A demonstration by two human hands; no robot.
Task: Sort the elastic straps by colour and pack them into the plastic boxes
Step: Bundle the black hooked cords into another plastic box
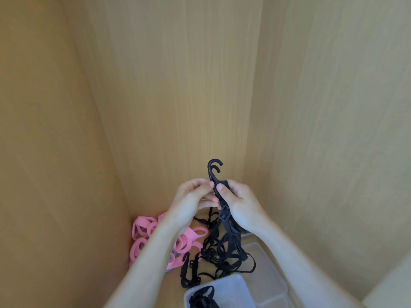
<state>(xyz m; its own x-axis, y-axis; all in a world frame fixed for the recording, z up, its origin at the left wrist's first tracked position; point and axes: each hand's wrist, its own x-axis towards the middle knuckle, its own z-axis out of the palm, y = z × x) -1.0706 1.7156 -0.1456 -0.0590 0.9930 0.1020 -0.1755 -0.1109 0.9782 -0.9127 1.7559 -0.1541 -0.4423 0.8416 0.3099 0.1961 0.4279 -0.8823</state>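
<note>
Far to the lower left of the grip, a heap of pink straps [151, 238] lies in the corner where the wooden side panel [55, 152] meets the tabletop [155, 152]; they are broad, smooth loops, piled over one another, and partly hidden by the left forearm. The left hand [191, 201] is clenched in a pinch, thumb and fingertips closed on the black hooks [214, 172], two curved plastic hooks stacked together that stand upright above the grip. Directly beside it, the right hand [238, 203] grasps the same bundle, thumb pressed on the hook shank and fingers wrapped behind. Below the grip hang the black straps [222, 243], thin, narrow bands with a rectangular slider buckle near the top, falling in a loose tangle down onto the tabletop. A separate black hook piece [185, 270] lies below and left of the grip, beside the pink heap. Lower right of the grip sit clear plastic boxes [255, 285]; the nearer one holds a few black straps at its front left corner.
</note>
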